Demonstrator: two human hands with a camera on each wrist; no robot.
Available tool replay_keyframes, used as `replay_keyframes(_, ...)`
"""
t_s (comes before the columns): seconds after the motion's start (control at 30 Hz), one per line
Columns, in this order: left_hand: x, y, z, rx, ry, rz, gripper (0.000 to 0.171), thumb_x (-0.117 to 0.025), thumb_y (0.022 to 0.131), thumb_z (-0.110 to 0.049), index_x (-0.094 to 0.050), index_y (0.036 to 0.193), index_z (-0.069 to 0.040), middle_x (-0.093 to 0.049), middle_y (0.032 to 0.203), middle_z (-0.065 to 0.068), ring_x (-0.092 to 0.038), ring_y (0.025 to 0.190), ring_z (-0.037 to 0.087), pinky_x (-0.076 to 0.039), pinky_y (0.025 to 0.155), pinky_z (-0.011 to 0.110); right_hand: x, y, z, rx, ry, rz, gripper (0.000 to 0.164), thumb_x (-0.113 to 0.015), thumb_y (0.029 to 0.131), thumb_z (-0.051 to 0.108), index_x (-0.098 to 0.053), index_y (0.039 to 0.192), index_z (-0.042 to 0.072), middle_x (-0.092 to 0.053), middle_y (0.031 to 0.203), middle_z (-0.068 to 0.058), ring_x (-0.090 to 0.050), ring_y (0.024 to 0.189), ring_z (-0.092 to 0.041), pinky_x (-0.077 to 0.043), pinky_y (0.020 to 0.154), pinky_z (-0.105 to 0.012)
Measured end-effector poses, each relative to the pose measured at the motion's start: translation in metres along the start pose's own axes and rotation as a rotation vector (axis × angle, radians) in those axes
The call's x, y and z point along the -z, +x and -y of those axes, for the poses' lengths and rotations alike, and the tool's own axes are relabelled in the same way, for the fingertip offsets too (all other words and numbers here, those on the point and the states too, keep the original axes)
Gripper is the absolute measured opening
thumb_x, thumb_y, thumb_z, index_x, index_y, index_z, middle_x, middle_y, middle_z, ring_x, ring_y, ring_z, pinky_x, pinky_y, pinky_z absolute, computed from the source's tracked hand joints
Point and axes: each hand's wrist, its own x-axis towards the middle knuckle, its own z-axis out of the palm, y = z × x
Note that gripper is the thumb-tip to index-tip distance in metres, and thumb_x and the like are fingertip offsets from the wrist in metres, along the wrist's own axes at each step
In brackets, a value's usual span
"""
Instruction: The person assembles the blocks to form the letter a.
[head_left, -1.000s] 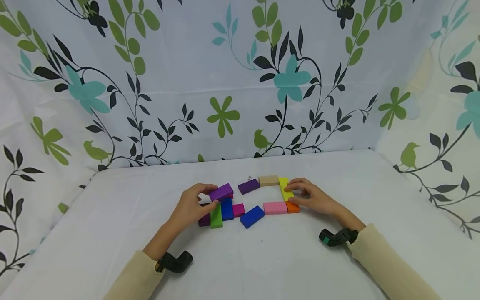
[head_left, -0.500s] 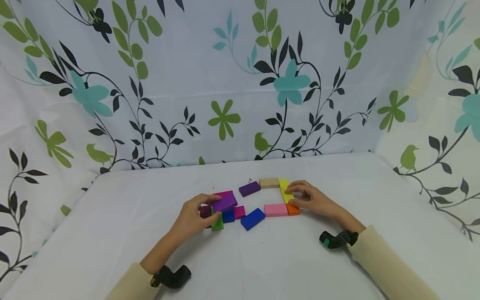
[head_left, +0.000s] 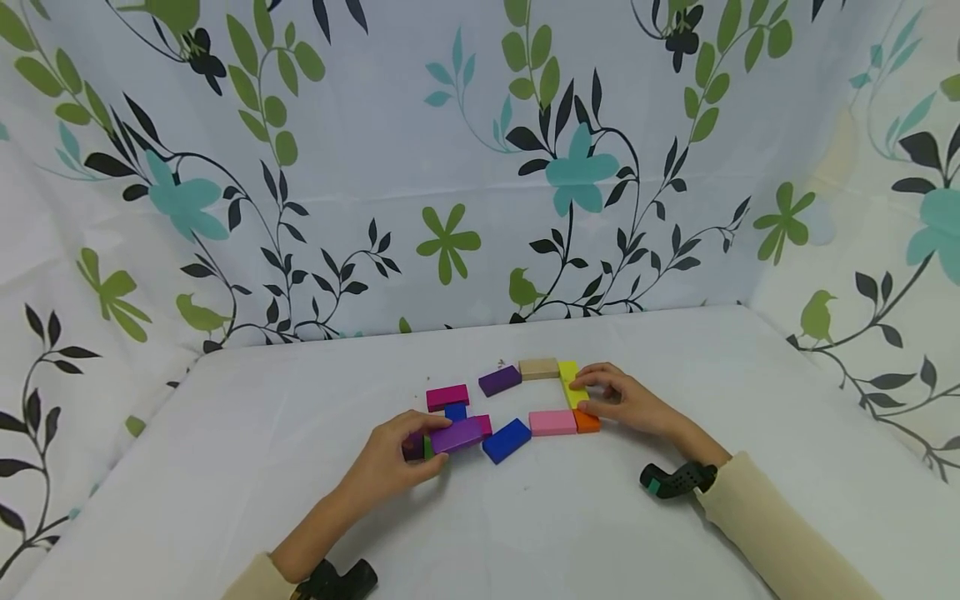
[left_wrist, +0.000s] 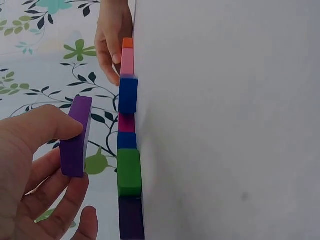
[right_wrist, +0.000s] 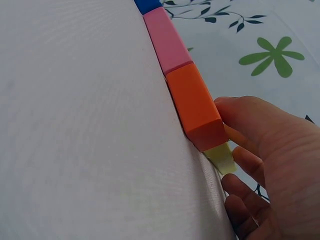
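Observation:
My left hand grips a purple block between thumb and fingers; the left wrist view shows this block raised off the row. Beneath it in the head view, a green block and a blue block are partly covered. A dark purple block lies beside my left fingers. My right hand rests at the right end, relaxed fingers touching the yellow block. Its thumb is right at the orange block, which adjoins a pink block.
A magenta block lies behind the left group, with another magenta block at its right. A tilted blue block lies mid-row. Behind are a dark purple block and a tan block. A patterned curtain hangs behind the white table.
My left hand has brought the purple block toward me and slightly right, from over the rear magenta block to over the green and blue ones. The right hand stays in place.

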Motion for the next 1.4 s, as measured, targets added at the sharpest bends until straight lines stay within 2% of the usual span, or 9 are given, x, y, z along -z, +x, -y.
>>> replay_keyframes(0.17, -0.002, -0.006, -0.004, -0.043, 0.027, 0.044, 0.034, -0.077, 0.081, -0.012, -0.069, 0.114, -0.012, -0.068, 0.114, 0.003, -0.063, 0.106, 0.023, -0.055, 0.087, 0.04, 0.0, 0.0, -0.001, 0.001, -0.003, 0.002, 0.032, -0.069, 0.091, 0.018, -0.066, 0.122, 0.009, -0.048, 0.137, -0.015, -0.045, 0.119, -0.03, -0.043, 0.092, -0.032)
replay_keyframes(0.37, -0.002, -0.008, -0.011, 0.0, 0.038, 0.127, 0.035, -0.076, 0.082, -0.014, -0.067, 0.116, -0.014, -0.066, 0.115, -0.002, -0.059, 0.104, 0.017, -0.053, 0.089, 0.037, 0.0, 0.0, -0.003, 0.008, -0.009, -0.001, 0.032, -0.069, 0.091, 0.018, -0.065, 0.122, 0.01, -0.048, 0.137, -0.015, -0.045, 0.119, -0.03, -0.042, 0.092, -0.031)
replay_keyframes(0.63, -0.001, -0.01, -0.022, -0.003, 0.177, 0.275, 0.04, -0.076, 0.083, -0.018, -0.066, 0.121, -0.014, -0.064, 0.113, -0.003, -0.058, 0.106, 0.015, -0.052, 0.092, 0.038, 0.0, -0.001, 0.001, 0.004, -0.032, -0.005, 0.032, -0.069, 0.091, 0.019, -0.066, 0.122, 0.009, -0.048, 0.137, -0.015, -0.046, 0.118, -0.03, -0.043, 0.093, -0.035)
replay_keyframes(0.77, -0.002, -0.01, -0.025, 0.025, 0.127, 0.34, 0.049, -0.077, 0.083, -0.021, -0.061, 0.129, -0.014, -0.062, 0.111, -0.005, -0.057, 0.099, 0.011, -0.053, 0.087, 0.031, 0.0, -0.001, 0.002, 0.009, -0.039, -0.006, 0.032, -0.069, 0.091, 0.018, -0.065, 0.122, 0.009, -0.049, 0.137, -0.015, -0.046, 0.118, -0.03, -0.043, 0.092, -0.033)
replay_keyframes(0.9, -0.001, -0.011, -0.024, 0.068, 0.081, 0.404, 0.054, -0.079, 0.081, -0.03, -0.059, 0.13, -0.019, -0.058, 0.108, -0.008, -0.054, 0.091, 0.007, -0.052, 0.08, 0.024, 0.0, -0.001, 0.001, 0.009, -0.035, -0.001, 0.032, -0.069, 0.091, 0.019, -0.065, 0.122, 0.009, -0.049, 0.136, -0.016, -0.046, 0.117, -0.03, -0.042, 0.091, -0.03)
replay_keyframes(1.0, -0.002, -0.013, -0.024, 0.063, 0.047, 0.455, 0.056, -0.08, 0.08, -0.03, -0.058, 0.131, -0.023, -0.053, 0.113, -0.007, -0.053, 0.088, 0.005, -0.051, 0.078, 0.021, 0.0, -0.002, 0.0, 0.004, -0.031, -0.002, 0.032, -0.069, 0.091, 0.019, -0.065, 0.122, 0.009, -0.049, 0.136, -0.016, -0.046, 0.117, -0.03, -0.042, 0.092, -0.03)
replay_keyframes(1.1, -0.001, -0.014, -0.022, 0.034, 0.002, 0.495, 0.055, -0.077, 0.081, -0.021, -0.057, 0.132, -0.025, -0.049, 0.124, -0.005, -0.052, 0.089, 0.003, -0.05, 0.078, 0.021, -0.001, -0.003, 0.0, 0.004, -0.026, -0.003, 0.032, -0.068, 0.091, 0.019, -0.065, 0.122, 0.009, -0.049, 0.136, -0.015, -0.046, 0.118, -0.03, -0.042, 0.092, -0.03)
replay_keyframes(1.23, -0.001, -0.015, -0.022, 0.009, -0.015, 0.501, 0.048, -0.071, 0.083, -0.012, -0.06, 0.129, -0.021, -0.052, 0.124, -0.004, -0.052, 0.091, 0.003, -0.05, 0.078, 0.021, -0.002, -0.003, 0.0, 0.015, -0.014, -0.003, 0.032, -0.068, 0.092, 0.018, -0.065, 0.122, 0.009, -0.049, 0.136, -0.016, -0.046, 0.118, -0.03, -0.043, 0.092, -0.032)
replay_keyframes(1.4, -0.002, -0.015, -0.024, 0.045, -0.001, 0.482, 0.042, -0.072, 0.087, -0.02, -0.061, 0.127, -0.019, -0.056, 0.106, -0.008, -0.052, 0.089, 0.004, -0.049, 0.074, 0.02, -0.002, -0.002, 0.0, 0.024, -0.025, -0.01, 0.031, -0.068, 0.092, 0.018, -0.066, 0.122, 0.009, -0.049, 0.137, -0.016, -0.046, 0.118, -0.031, -0.043, 0.091, -0.029)
